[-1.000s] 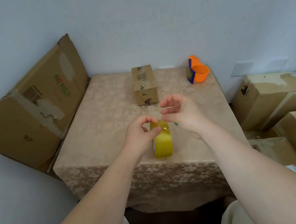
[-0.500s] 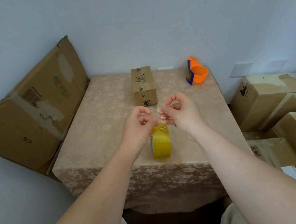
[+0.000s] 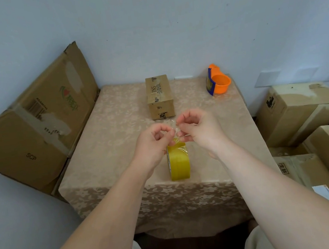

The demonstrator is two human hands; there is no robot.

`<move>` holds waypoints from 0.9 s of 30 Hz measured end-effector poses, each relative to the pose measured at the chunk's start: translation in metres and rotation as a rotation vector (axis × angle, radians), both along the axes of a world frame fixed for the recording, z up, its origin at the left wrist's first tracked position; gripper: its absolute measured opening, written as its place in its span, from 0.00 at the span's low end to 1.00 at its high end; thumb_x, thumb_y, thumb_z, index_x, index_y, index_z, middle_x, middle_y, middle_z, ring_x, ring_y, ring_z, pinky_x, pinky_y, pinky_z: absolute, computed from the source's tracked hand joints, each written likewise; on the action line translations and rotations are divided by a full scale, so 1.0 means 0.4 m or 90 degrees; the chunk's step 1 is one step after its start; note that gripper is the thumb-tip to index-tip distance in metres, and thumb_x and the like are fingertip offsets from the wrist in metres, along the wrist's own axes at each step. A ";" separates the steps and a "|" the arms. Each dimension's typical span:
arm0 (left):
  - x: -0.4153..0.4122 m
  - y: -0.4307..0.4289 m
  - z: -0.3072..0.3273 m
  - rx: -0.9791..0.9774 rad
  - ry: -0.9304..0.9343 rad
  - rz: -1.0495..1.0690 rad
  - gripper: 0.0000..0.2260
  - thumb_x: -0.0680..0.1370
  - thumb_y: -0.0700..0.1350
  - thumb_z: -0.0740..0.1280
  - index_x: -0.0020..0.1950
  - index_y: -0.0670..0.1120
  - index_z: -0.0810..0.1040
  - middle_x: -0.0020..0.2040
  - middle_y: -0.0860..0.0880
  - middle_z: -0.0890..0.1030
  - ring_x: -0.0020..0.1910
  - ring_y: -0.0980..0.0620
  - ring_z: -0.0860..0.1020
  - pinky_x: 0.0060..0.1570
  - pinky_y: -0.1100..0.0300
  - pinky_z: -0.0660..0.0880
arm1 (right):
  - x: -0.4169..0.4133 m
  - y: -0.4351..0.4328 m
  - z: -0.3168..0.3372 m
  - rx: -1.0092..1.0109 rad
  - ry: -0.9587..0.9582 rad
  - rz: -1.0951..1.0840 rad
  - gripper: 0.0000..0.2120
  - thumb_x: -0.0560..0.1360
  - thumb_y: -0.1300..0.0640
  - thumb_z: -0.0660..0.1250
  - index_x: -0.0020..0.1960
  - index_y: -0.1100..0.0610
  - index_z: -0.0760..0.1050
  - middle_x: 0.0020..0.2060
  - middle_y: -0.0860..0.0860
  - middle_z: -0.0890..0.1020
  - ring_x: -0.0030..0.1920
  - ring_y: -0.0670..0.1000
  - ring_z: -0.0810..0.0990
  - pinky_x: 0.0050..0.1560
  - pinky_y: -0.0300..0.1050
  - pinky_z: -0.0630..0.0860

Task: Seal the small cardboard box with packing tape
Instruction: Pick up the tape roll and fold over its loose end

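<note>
A small cardboard box (image 3: 159,96) lies at the back middle of the table, flaps down, with printed tape on top. A yellow roll of packing tape (image 3: 178,162) stands on edge near the table's front edge. My left hand (image 3: 155,143) and my right hand (image 3: 197,129) hover just above the roll, each pinching the loose clear end of tape (image 3: 174,130) lifted off the roll. The tape end is thin and transparent, stretched a short way up between my fingertips.
The table (image 3: 110,134) has a beige floral cloth. An orange tape dispenser (image 3: 218,82) sits at the back right corner. A large flattened carton (image 3: 36,125) leans against the wall at left. Several cardboard boxes (image 3: 298,110) are stacked on the floor at right.
My right hand closed from open fingers onto the tape end. Both hands rose slightly, peeling a short length of tape off the roll, which stayed in place.
</note>
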State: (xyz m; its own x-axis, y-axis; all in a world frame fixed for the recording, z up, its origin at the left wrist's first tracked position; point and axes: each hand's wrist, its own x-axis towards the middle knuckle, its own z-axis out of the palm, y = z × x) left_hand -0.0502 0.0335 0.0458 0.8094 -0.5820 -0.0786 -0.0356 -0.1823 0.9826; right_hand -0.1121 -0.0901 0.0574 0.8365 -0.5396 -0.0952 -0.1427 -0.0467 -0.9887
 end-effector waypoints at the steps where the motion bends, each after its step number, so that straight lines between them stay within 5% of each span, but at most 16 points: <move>1: -0.002 0.001 -0.002 -0.003 0.001 0.001 0.04 0.76 0.41 0.67 0.43 0.49 0.77 0.33 0.48 0.77 0.32 0.60 0.77 0.31 0.67 0.72 | 0.000 -0.002 0.000 -0.001 0.003 0.007 0.12 0.75 0.71 0.63 0.39 0.56 0.77 0.34 0.55 0.79 0.33 0.50 0.78 0.39 0.45 0.81; 17: -0.009 0.011 -0.006 -0.011 -0.074 -0.002 0.07 0.77 0.40 0.66 0.42 0.51 0.77 0.34 0.43 0.75 0.35 0.55 0.77 0.32 0.67 0.72 | -0.005 -0.005 0.016 0.027 0.049 0.074 0.11 0.73 0.69 0.67 0.47 0.54 0.80 0.42 0.54 0.82 0.42 0.50 0.81 0.46 0.44 0.81; 27: -0.005 0.010 -0.019 0.012 -0.141 -0.017 0.09 0.76 0.40 0.66 0.41 0.55 0.77 0.33 0.43 0.72 0.37 0.46 0.75 0.38 0.57 0.71 | -0.014 -0.007 0.029 0.038 0.066 0.102 0.13 0.72 0.72 0.66 0.41 0.54 0.77 0.38 0.54 0.78 0.37 0.50 0.79 0.37 0.38 0.80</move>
